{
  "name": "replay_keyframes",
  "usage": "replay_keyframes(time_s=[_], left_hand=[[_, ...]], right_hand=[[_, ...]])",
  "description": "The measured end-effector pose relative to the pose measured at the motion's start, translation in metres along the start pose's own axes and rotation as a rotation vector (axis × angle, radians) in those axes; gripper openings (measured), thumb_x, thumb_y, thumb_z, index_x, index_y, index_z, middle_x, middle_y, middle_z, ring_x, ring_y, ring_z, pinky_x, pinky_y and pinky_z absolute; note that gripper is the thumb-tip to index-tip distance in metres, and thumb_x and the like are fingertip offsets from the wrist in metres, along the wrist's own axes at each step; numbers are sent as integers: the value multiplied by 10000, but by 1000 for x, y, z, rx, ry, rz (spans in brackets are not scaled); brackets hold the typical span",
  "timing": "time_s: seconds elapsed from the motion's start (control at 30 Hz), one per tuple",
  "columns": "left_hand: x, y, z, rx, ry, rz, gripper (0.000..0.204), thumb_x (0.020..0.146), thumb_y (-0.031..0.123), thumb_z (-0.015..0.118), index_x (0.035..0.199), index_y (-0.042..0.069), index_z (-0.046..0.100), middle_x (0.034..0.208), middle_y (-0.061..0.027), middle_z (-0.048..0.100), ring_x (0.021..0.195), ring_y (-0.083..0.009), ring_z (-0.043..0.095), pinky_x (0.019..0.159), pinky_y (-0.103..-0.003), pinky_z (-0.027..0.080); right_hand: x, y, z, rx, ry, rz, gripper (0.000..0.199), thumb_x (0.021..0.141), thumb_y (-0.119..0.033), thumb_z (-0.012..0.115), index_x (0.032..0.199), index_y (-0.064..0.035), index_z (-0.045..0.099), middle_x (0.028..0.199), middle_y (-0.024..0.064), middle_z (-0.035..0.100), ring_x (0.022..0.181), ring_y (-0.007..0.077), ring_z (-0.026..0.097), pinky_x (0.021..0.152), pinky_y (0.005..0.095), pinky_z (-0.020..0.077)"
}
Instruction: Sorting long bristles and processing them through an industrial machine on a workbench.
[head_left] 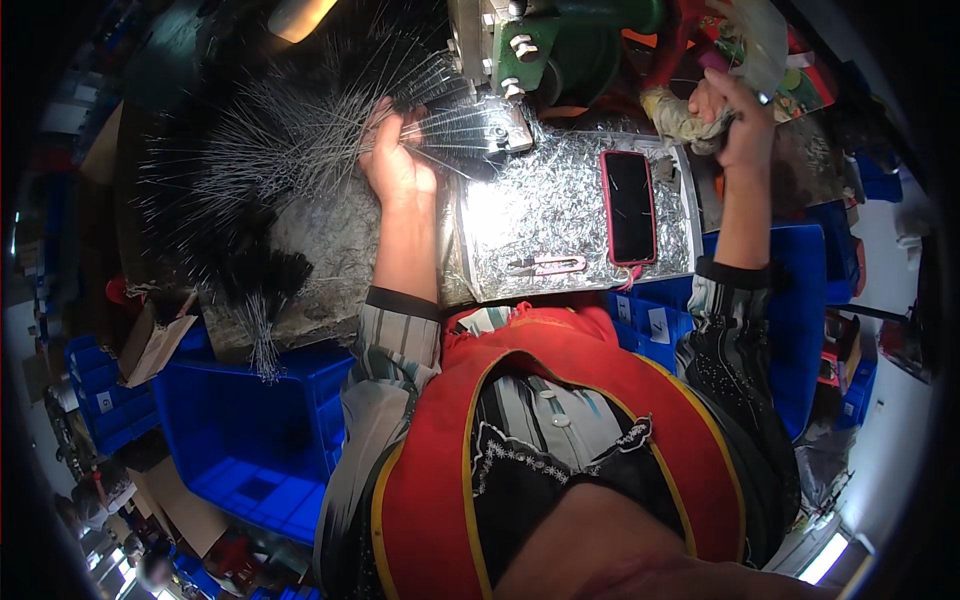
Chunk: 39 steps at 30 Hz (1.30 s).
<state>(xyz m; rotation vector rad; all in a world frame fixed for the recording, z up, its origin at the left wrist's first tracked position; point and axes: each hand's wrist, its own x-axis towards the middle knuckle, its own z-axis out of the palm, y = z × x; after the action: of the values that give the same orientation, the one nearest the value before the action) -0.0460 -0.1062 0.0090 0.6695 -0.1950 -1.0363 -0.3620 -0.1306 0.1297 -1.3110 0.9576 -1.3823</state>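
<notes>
My left hand (396, 165) is closed around a fanned bundle of thin, stiff wires (300, 125), their right-hand ends lying beside a metal block (508, 125) under the green machine (545, 50). Dark material lies among the wires, but its kind is hard to make out. On the right, my right hand (742, 125) grips a cloth-wrapped handle (680, 115) beside a red curved machine part. Between my hands lies a shallow tray (590, 285) strewn with shiny metal clippings. A phone (628, 207) with a red edge and pink thread snips (558, 265) rest on it.
A smaller wire bundle (262, 340) hangs over the bench's front edge. Below stands a blue bin (250, 440) at the left, and another blue bin (805, 310) is at the right. A cardboard box (155, 340) sits at the left. An orange-yellow rounded object (298, 15) is above the wires.
</notes>
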Motion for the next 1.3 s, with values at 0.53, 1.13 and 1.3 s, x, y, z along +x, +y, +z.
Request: replay_keyframes(time_s=[0.53, 1.13, 1.3], left_hand=[[-16, 22, 16, 284, -229, -212, 249, 687, -37, 647, 915, -3, 555, 849, -94, 580, 765, -190, 572, 697, -304, 493], [-6, 7, 13, 228, 21, -63, 170, 677, -81, 638, 820, -33, 560, 806, -112, 592, 694, -184, 590, 640, -281, 509], [-8, 7, 20, 267, 57, -62, 159, 683, -80, 634, 813, -26, 560, 790, -108, 592, 676, -178, 588, 626, -274, 509]], right_hand=[[-6, 60, -1, -45, 13, -373, 211, 758, -25, 497, 550, -8, 473, 502, 67, 466, 482, 169, 477, 597, 314, 438], [-5, 13, 1, -55, 116, 35, 303, 763, -98, 498, 477, -60, 406, 479, 68, 407, 506, 168, 437, 638, 300, 394], [-6, 10, 2, -87, 134, 47, 312, 759, -107, 506, 470, -62, 398, 475, 69, 406, 514, 175, 442, 632, 299, 392]])
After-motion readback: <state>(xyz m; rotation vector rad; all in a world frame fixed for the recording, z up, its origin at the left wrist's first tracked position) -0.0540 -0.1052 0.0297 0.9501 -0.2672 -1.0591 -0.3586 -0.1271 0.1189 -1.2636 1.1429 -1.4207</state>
